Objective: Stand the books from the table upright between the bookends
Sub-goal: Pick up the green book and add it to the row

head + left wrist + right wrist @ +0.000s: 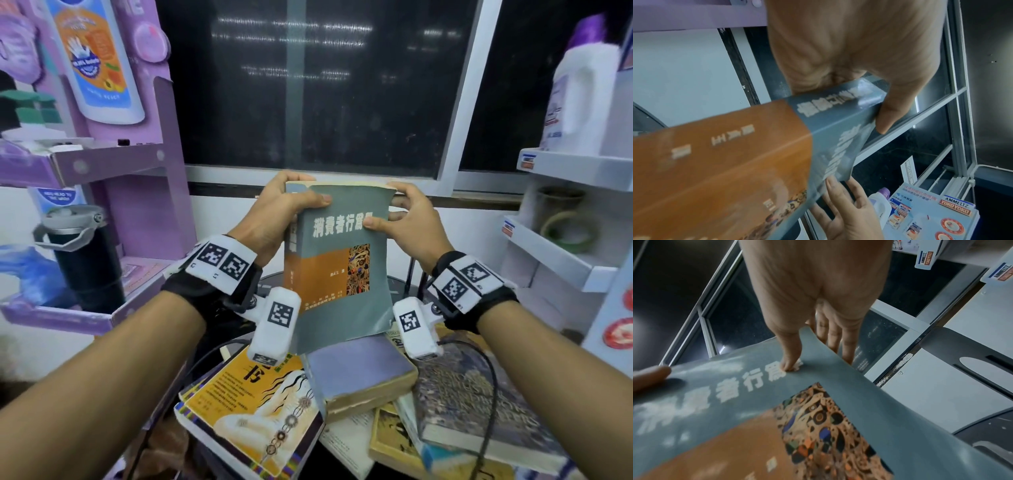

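I hold a grey and orange paperback [339, 274] upright in the air with both hands, above a loose pile of books. My left hand [294, 202] grips its top spine corner, thumb on the front cover [885, 116]. My right hand [404, 216] pinches the top right edge, thumb on the title [791, 360] and fingers behind. The pile below includes a yellow book [253, 404], a lavender-covered book [356, 366] and a dark patterned book [479, 404]. A dark grey metal bookend [972, 363] shows to the right in the right wrist view.
A purple display rack [137, 164] stands at the left with a black bottle [85, 260] on its lower shelf. White shelves [555, 253] line the right side. A dark window [325, 85] is straight ahead. A black cable [493, 394] crosses the right-hand books.
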The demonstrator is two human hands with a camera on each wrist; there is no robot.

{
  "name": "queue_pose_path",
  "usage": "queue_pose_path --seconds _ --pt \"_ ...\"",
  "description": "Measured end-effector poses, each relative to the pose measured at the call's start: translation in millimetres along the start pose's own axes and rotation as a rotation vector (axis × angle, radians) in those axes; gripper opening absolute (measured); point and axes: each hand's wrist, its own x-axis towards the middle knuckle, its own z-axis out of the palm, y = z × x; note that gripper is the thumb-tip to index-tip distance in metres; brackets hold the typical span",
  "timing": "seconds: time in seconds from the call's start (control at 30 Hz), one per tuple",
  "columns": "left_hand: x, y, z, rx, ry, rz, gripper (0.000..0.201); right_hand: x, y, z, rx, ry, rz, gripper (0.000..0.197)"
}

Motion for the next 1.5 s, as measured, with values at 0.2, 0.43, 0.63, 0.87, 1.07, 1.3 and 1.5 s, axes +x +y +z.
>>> queue_pose_path --seconds 0.2,0.43,0.63,0.87,1.07,1.3,1.5 --pt "-6.2 -2.7 -2.6 0.000 -0.002 0.047 0.047 -6.2 -9.2 8.4 -0.167 0.211 -0.087 0.068" --pt "-17.9 -3.1 -8.8 0.054 -0.026 0.124 0.052 -14.2 -18.6 16.4 -0.114 0.062 -0.144 0.039" --pt "-22.7 1.6 -12.8 0.079 -0.094 0.090 0.040 -29.9 -32.4 6.8 -0.072 -0.289 -0.055 0.073" --pt "-22.2 2.9 -10.5 -0.046 -0.107 0.012 0.039 -54.4 -57.1 9.9 -0.030 -0.287 -0.050 0.087" --pt "-22.6 10.7 -6.1 0.032 -0.194 0.009 0.032 -53.7 -63.7 24.1 -0.048 -0.243 -0.049 0.100" --pt "-17.2 4.8 -10.6 0.033 -0.193 0.024 0.032 -47.4 -61.9 22.9 -0.006 -0.307 -0.069 0.090" --pt "4.1 -15.1 -10.8 0.035 -0.111 -0.013 0.035 -45.5 -59.4 8.7 0.002 -0.288 -0.071 0.070"
